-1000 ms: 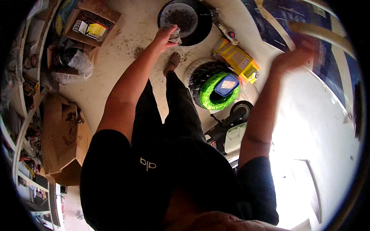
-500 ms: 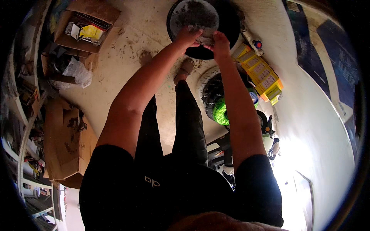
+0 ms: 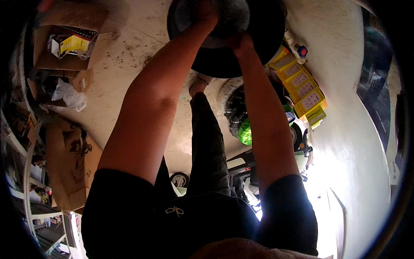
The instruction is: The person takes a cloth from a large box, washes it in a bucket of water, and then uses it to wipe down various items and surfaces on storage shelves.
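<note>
Both arms stretch forward over a round black tub (image 3: 269,39) at the top of the view. A grey, murky round area (image 3: 235,15) shows inside it, perhaps water. My left hand (image 3: 206,14) is down over this grey area, its fingers lost in shadow. Lower and to the right, my right hand (image 3: 239,41) lies at the edge of the grey area, the fingers also dark and hidden. What either hand holds, if anything, cannot be made out.
Yellow boxes (image 3: 302,86) line the wall at right, beside a pipe valve with a blue-and-red knob (image 3: 302,51). A tyre (image 3: 235,108) and a bright green bundle (image 3: 245,132) lie below the tub. Open cardboard boxes (image 3: 64,47) and shelving (image 3: 28,185) stand at left.
Half a second ago both hands held a greyish, limp-looking piece above the tub's near side. Now they are farther into the tub and in shadow. The tub appears larger and lower in view.
</note>
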`<state>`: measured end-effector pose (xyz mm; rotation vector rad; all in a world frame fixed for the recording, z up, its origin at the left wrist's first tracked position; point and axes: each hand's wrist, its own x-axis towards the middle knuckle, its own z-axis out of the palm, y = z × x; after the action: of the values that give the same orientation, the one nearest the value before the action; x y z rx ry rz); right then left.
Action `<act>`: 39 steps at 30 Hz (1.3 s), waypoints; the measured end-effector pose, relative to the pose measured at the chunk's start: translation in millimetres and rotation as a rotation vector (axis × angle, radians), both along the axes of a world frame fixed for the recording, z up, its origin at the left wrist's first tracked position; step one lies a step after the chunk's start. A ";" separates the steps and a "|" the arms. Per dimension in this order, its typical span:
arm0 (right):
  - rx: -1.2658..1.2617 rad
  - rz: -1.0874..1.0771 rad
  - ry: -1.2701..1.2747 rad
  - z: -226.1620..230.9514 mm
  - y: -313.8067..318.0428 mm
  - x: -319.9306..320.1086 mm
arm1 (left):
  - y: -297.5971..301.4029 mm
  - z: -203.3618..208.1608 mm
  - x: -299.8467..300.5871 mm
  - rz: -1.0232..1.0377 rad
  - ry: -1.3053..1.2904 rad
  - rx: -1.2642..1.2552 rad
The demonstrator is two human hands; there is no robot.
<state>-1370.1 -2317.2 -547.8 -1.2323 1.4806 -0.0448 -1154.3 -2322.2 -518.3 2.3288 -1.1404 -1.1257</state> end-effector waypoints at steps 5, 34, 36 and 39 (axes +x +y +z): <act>-0.012 0.496 -0.021 103.9 -15.8 87.8 | 14.0 -11.9 0.2 -0.026 -0.034 0.031; 0.242 -0.451 -0.447 93.0 -29.9 67.4 | -25.0 56.3 32.8 -0.051 0.126 0.149; 0.066 0.071 -0.346 87.7 -22.6 90.5 | -8.1 43.9 30.6 -0.132 0.109 0.186; 0.695 -0.916 -0.669 107.7 -18.6 130.0 | 0.5 54.3 6.0 -0.299 0.209 0.208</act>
<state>-1240.1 -2335.8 -440.1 0.0957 1.1741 -0.4645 -1148.3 -2321.7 -464.0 2.1652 -1.3801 -1.6224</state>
